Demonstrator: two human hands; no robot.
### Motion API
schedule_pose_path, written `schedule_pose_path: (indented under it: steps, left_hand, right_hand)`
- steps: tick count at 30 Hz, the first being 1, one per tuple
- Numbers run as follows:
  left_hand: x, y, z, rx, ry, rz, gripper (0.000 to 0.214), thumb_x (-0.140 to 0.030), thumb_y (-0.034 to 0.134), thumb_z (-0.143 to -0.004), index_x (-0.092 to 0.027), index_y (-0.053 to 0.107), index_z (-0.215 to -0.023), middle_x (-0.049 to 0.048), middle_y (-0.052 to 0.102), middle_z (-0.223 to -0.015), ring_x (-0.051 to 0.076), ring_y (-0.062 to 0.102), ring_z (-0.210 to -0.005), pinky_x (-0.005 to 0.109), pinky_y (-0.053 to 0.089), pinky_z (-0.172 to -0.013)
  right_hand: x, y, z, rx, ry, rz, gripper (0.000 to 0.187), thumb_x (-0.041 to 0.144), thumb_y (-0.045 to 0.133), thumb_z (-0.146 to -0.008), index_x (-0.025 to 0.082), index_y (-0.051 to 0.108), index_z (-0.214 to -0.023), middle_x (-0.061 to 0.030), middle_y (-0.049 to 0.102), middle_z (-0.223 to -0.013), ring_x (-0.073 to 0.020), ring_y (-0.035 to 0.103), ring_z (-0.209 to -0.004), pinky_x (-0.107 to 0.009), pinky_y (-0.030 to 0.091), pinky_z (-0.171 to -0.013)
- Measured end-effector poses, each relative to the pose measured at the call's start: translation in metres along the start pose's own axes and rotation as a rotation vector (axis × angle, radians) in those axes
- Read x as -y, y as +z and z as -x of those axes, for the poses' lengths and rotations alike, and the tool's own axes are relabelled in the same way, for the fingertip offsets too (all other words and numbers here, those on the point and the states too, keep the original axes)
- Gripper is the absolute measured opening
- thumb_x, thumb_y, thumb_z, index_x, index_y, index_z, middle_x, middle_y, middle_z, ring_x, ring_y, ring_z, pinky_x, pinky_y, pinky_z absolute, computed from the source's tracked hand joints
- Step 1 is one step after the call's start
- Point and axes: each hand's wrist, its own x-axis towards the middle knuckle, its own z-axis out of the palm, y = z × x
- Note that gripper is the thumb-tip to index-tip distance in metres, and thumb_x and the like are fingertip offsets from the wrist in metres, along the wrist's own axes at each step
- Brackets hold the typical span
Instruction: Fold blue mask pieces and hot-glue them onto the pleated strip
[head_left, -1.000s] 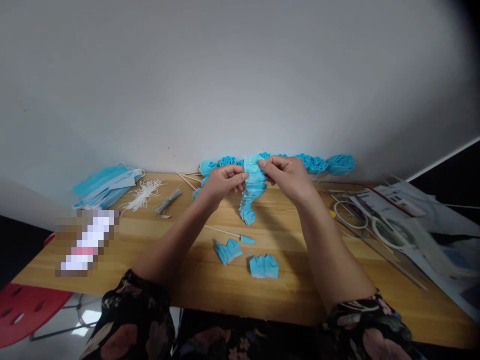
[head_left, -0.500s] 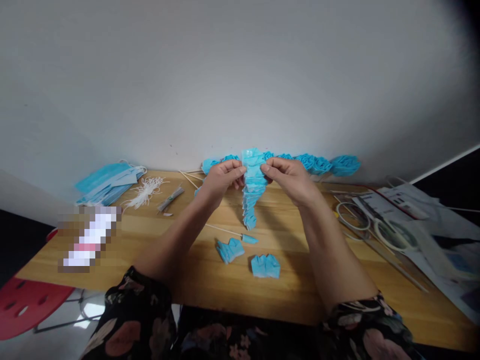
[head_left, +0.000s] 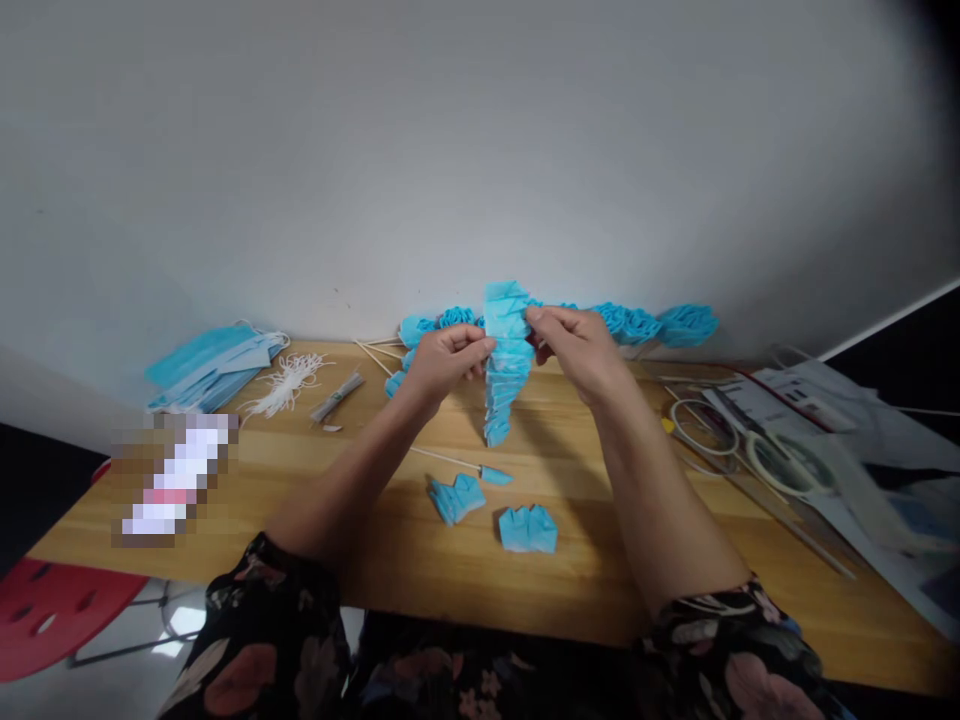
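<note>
A long pleated strip of blue mask fabric hangs upright above the table, wide at its top and tapering to a folded lower end. My left hand pinches its left edge between thumb and fingers. My right hand grips the opposite edge, slightly higher up. On the table below lie a thin stick with a small blue roll on its tip, a folded blue piece and another scallop-edged blue piece.
Blue fabric flowers line the wall behind. To the left are face masks, white ear loops and a bundle of thin ties. Scissors, a roll of tape and papers cover the right side. A red stool stands lower left.
The strip has risen slightly, its lower end higher above the table. My right hand has shifted up a little along its edge. Both hands keep hold of it.
</note>
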Motion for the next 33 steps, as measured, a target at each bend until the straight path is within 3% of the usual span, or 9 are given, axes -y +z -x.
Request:
schedule_pose_path:
  steps: [4,10,14,19,21,25,29,33]
  left_hand:
    - [-0.007,-0.002,0.001,-0.052,-0.005,0.038,0.038,-0.048,0.082,-0.074,-0.018,0.06,-0.065,-0.0034,0.057,-0.052,0.006,0.046,-0.045,0.02,0.038,-0.048]
    - [-0.016,-0.002,0.004,-0.023,-0.041,0.04,0.037,-0.044,0.082,-0.075,-0.018,0.059,-0.064,-0.0032,0.057,-0.052,0.006,0.048,-0.046,0.019,0.039,-0.049]
    - [-0.015,-0.002,0.004,0.006,-0.053,0.074,0.037,-0.044,0.083,-0.076,-0.017,0.059,-0.065,-0.0034,0.057,-0.053,0.006,0.048,-0.047,0.019,0.039,-0.049]
    - [-0.012,-0.002,0.001,-0.066,-0.079,0.147,0.033,-0.039,0.08,-0.079,-0.017,0.058,-0.068,-0.0049,0.055,-0.052,0.006,0.049,-0.045,0.018,0.037,-0.045]
    - [-0.01,-0.002,-0.001,-0.085,-0.084,0.17,0.033,-0.038,0.081,-0.08,-0.017,0.058,-0.07,-0.0053,0.055,-0.052,0.006,0.05,-0.045,0.018,0.037,-0.045]
    - [-0.006,-0.002,-0.002,-0.072,-0.074,0.228,0.035,-0.044,0.08,-0.082,-0.016,0.06,-0.074,-0.0042,0.058,-0.056,0.006,0.054,-0.047,0.018,0.039,-0.045]
    - [-0.003,-0.003,-0.003,-0.013,-0.096,0.243,0.041,-0.053,0.077,-0.084,-0.016,0.061,-0.074,-0.0011,0.062,-0.059,0.008,0.059,-0.05,0.019,0.042,-0.046]
    - [-0.002,-0.003,-0.003,0.002,-0.127,0.15,0.036,-0.046,0.082,-0.079,-0.015,0.065,-0.074,-0.0011,0.062,-0.056,0.008,0.057,-0.051,0.018,0.042,-0.049]
  right_hand:
    - [-0.001,0.003,-0.001,0.063,0.0,-0.014,0.062,0.081,0.063,-0.079,0.02,0.063,-0.066,-0.0022,0.06,-0.066,-0.0137,0.055,-0.063,-0.026,0.045,-0.054]
    - [0.001,0.007,0.002,0.109,-0.003,0.005,0.05,0.064,0.075,-0.077,0.021,0.056,-0.061,0.003,0.051,-0.059,-0.0114,0.048,-0.058,-0.026,0.044,-0.058]
    - [-0.003,0.007,0.0,0.126,0.021,-0.062,0.048,0.061,0.075,-0.077,0.02,0.057,-0.06,0.002,0.053,-0.06,-0.0119,0.051,-0.06,-0.027,0.045,-0.059]
    - [-0.006,0.003,-0.002,0.119,0.131,-0.182,0.057,0.075,0.073,-0.073,0.019,0.067,-0.073,-0.0042,0.065,-0.071,-0.0147,0.059,-0.064,-0.027,0.048,-0.057]
    - [-0.005,0.002,-0.002,0.146,0.12,-0.151,0.06,0.078,0.072,-0.072,0.018,0.067,-0.07,-0.0048,0.065,-0.071,-0.0147,0.059,-0.065,-0.027,0.047,-0.057]
    - [-0.001,0.002,-0.001,0.174,0.047,-0.047,0.054,0.068,0.077,-0.073,0.019,0.06,-0.058,0.0004,0.055,-0.06,-0.0118,0.052,-0.059,-0.027,0.045,-0.057]
    - [-0.003,0.002,-0.002,0.103,0.04,-0.048,0.044,0.058,0.074,-0.078,0.02,0.061,-0.061,0.0017,0.054,-0.061,-0.0111,0.049,-0.058,-0.027,0.043,-0.056]
    - [-0.007,0.0,-0.003,0.105,0.045,-0.041,0.042,0.055,0.072,-0.08,0.02,0.061,-0.062,0.0012,0.054,-0.061,-0.0115,0.05,-0.059,-0.027,0.042,-0.056]
